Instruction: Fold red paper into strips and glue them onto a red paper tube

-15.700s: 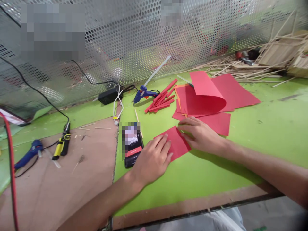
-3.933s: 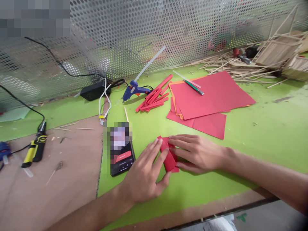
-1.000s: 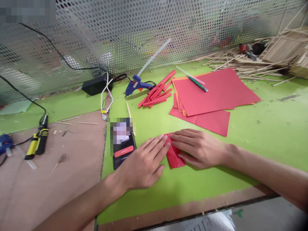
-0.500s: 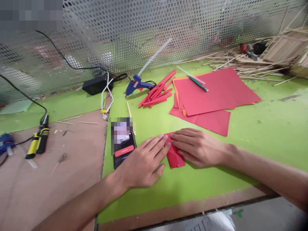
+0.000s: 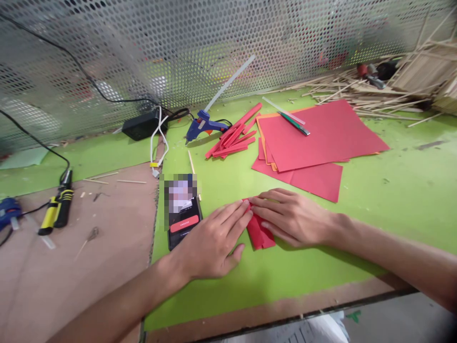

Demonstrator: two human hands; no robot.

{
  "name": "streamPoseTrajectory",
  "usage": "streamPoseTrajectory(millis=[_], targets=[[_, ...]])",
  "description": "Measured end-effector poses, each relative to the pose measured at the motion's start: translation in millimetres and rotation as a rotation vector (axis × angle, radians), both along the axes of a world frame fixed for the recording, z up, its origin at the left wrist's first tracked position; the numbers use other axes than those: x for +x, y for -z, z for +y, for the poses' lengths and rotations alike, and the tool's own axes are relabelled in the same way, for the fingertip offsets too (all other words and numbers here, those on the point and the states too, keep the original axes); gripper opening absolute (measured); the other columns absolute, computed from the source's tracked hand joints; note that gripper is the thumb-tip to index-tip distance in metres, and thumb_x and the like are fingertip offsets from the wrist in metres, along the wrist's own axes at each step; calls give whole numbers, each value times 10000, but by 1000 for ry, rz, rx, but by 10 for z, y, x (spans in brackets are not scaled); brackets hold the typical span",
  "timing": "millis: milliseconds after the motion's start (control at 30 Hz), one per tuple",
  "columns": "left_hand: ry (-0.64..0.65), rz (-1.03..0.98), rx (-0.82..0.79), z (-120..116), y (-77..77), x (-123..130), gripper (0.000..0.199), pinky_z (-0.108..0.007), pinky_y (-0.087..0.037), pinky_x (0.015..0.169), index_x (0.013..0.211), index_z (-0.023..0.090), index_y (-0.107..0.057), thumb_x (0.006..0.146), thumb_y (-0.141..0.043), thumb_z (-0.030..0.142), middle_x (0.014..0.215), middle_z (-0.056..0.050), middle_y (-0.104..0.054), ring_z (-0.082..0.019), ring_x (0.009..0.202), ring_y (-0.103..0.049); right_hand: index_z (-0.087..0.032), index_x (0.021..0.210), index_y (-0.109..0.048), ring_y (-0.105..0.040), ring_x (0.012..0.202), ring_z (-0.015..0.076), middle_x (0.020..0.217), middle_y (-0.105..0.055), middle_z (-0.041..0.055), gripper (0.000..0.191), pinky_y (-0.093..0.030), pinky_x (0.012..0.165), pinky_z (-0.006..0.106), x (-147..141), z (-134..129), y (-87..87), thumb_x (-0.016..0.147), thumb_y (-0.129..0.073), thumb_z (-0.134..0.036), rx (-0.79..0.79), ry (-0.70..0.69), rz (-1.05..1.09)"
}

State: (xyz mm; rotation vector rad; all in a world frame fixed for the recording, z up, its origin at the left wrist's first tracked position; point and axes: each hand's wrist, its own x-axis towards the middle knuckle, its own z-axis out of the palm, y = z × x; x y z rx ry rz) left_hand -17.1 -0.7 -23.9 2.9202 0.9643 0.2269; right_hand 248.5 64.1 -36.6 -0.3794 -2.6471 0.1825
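The small folded rectangle of matt red paper (image 5: 262, 235), just below the frame's centre, should be light, pliable and easily torn, best held flat by its edges. The left hand (image 5: 216, 238) and right hand (image 5: 294, 216) lie outstretched, clasping nothing, fingers nearly straight and close together, tips resting on its upper part.

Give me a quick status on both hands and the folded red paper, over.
Left hand, right hand on folded red paper. Paper lies on green tabletop. Smartphone partly hidden by left hand, apart from paper.
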Motion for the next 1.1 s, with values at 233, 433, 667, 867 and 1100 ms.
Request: streamPoseTrajectory(millis=[233,433,667,867,1100], targets=[[-9,-14,-3,-4,-7,11,569,-502,-465,1242,1487,-15,-533,1008,-544,292,1588,-273,-521,-371,1516,-486,-33,1345,-649,-717,1124,311,1313,-743,198,372,-606,928,477,-7,4,24,1078,-479,-229,48,-6,-9],[-25,-14,75,-18,-19,15,576,-496,-494,1212,1445,-35,-582,994,-562,324,1533,-280,-577,-384,1454,-550,-38,1306,-683,-719,1124,318,1298,-756,178,359,-612,944,483,-2,-15,39,1079,-496,-245,63,9,5],[-79,36,148,-2,-61,30,589,-510,-576,1076,1420,-40,-603,991,-542,358,1469,-283,-629,-394,1313,-639,-41,1300,-692,-716,1140,323,1302,-754,181,357,-615,952,485,3,-5,53,1071,-517,-251,72,14,-3],[46,50,234,1,-61,5,462,-464,-580,1040,1373,-27,-631,997,-530,221,1384,-266,-688,-354,1231,-682,-49,1278,-702,-721,1120,320,1289,-757,184,358,-622,924,479,7,0,33,1064,-482,-234,84,-4,-15],[191,1,333,-27,-59,-22,371,-422,-616,956,1318,-13,-650,987,-548,121,1215,-225,-760,-311,1103,-736,-27,1308,-679,-713,1134,334,1290,-748,211,402,-619,909,492,21,11,60,1002,-464,-177,75,-20,-4]])
